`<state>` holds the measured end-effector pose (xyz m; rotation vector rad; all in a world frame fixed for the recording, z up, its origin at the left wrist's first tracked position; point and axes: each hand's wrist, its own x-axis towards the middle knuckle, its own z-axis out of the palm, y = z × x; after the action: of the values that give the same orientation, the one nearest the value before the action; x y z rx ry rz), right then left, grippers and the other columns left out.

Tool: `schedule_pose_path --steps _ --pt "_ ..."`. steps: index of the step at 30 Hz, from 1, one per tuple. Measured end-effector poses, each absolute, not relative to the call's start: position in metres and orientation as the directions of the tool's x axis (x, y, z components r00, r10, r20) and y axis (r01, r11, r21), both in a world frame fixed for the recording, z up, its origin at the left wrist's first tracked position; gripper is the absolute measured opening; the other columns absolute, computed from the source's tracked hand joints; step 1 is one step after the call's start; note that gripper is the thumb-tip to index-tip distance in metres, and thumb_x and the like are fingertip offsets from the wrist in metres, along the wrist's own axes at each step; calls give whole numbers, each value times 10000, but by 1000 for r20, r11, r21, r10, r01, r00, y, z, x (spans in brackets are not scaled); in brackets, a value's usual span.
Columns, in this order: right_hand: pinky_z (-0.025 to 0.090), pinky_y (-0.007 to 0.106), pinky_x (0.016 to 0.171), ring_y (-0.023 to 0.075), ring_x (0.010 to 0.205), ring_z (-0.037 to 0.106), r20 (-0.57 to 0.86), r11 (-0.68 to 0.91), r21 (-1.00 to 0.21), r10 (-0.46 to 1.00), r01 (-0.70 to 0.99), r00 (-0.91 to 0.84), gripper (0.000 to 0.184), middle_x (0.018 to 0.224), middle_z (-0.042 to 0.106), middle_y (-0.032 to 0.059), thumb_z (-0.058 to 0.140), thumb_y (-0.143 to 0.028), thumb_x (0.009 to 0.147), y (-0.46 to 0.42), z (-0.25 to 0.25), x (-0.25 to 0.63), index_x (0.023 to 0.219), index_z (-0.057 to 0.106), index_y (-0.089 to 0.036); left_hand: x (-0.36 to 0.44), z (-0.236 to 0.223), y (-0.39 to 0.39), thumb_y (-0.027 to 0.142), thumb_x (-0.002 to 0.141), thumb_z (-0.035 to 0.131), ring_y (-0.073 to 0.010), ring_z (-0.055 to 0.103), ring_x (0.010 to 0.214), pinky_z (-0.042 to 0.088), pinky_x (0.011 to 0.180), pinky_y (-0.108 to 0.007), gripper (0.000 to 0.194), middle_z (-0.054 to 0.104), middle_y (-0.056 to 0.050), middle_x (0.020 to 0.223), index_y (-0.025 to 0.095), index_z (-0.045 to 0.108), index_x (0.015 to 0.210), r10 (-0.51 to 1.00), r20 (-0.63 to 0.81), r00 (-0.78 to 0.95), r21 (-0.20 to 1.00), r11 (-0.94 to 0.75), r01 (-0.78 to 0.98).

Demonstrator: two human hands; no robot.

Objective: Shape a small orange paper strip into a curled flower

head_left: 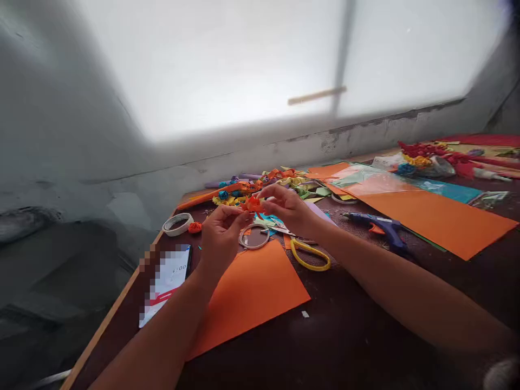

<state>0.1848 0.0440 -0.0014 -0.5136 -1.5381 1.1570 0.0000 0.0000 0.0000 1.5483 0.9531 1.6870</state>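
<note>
My left hand [221, 233] and my right hand [286, 208] meet above the dark table [345, 336], both pinching a small orange paper flower [252, 204] between their fingertips. Below the hands lie an orange paper sheet [252, 287], a roll of tape [254, 236] and yellow-handled scissors [311, 254]. A small orange rolled piece [195, 227] sits to the left of my left hand.
A phone [168, 281] lies near the table's left edge, a white tape roll [177, 223] behind it. A blue glue gun [379, 227] and a large orange sheet [430, 216] lie to the right. Coloured paper scraps [260, 187] pile up along the wall.
</note>
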Motion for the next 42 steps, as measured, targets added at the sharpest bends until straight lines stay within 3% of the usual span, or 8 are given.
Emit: schedule_pose_path --steps 6,11,16,21,26,30,36,42 --pt "601 305 724 180 817 721 458 366 -886 785 -285 -416 476 950 769 40 849 -468 784 36 5 184 1157 687 -222 -6 0 1 298 791 827 -161 756 719 640 739 -294 174 764 0 798 192 691 817 788 610 -81 792 -603 95" --pt "591 285 737 165 818 732 505 411 -858 786 -308 -358 458 936 781 36 906 -369 733 35 3 179 1119 714 -214 -11 0 -4 220 830 779 -165 737 822 597 743 -266 29 774 -26 885 209 753 832 705 709 0 682 -685 256" --pt "607 309 730 176 787 741 558 477 -826 766 -300 -320 419 855 768 25 884 -413 762 35 3 179 1088 729 -200 -16 0 -3 188 824 771 -174 729 878 580 835 -291 56 779 -31 912 214 758 775 628 775 62 577 -744 337" --pt "619 329 720 191 818 747 610 569 -792 722 -220 -328 368 936 781 57 719 -501 905 33 6 183 1113 741 -198 -17 -3 -1 211 876 741 -147 726 851 593 773 -241 14 759 -14 908 218 729 877 654 757 -2 613 -708 350" --pt "589 368 895 209 930 739 664 693 -719 661 -56 -349 462 1031 780 32 891 -307 734 27 6 187 1165 733 -251 -18 -1 -2 231 881 738 -145 728 831 597 783 -237 34 750 -11 879 211 712 874 699 715 -1 661 -675 328" --pt "601 344 854 191 893 737 691 739 -674 640 20 -336 311 1036 783 35 813 -305 819 26 2 185 1112 732 -241 -16 0 -3 286 875 752 -191 752 932 619 849 -300 213 763 -41 983 216 673 1060 748 663 37 718 -649 253" --pt "602 327 820 187 862 734 722 771 -622 633 141 -279 274 959 784 31 802 -330 848 27 -2 180 1096 737 -234 -10 -3 -7 357 954 669 -248 751 1085 619 904 -348 491 771 -113 1206 227 574 1417 813 578 76 790 -580 197" --pt "560 321 752 193 818 698 754 799 -530 598 286 -272 174 919 744 33 803 -322 861 25 0 182 994 737 -232 -11 -4 -5 350 979 629 -264 696 1220 578 1010 -377 538 725 -115 1337 236 537 1497 824 553 121 796 -566 214"
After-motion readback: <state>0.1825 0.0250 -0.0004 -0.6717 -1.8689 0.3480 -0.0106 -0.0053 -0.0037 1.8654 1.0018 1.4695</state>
